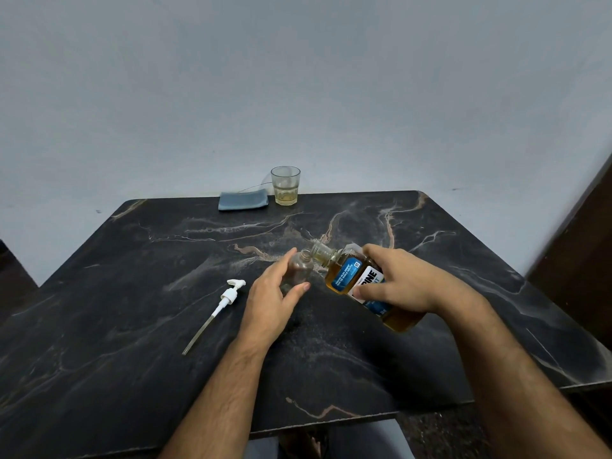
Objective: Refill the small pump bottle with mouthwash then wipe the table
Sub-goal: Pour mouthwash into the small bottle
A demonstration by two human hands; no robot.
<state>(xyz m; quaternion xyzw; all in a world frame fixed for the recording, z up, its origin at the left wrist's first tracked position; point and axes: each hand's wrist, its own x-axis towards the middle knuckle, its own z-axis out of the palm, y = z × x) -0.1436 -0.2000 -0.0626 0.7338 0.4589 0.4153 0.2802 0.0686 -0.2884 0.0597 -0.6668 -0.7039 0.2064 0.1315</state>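
A small clear bottle (300, 271) stands upright on the black marble table (132, 326), its pump removed. My left hand (273, 298) wraps around it from the left. My right hand (402, 281) grips a mouthwash bottle (351, 276) with amber liquid and a blue-and-white label. This bottle is tilted left, its open neck (320, 251) right above the small bottle's mouth. The white pump head with its long tube (217, 308) lies flat on the table to the left of my left hand.
A folded grey-blue cloth (243, 200) lies at the table's far edge. Next to it stands a glass (285, 185) holding a little yellowish liquid. A pale wall rises behind the table. Dark furniture stands at the right.
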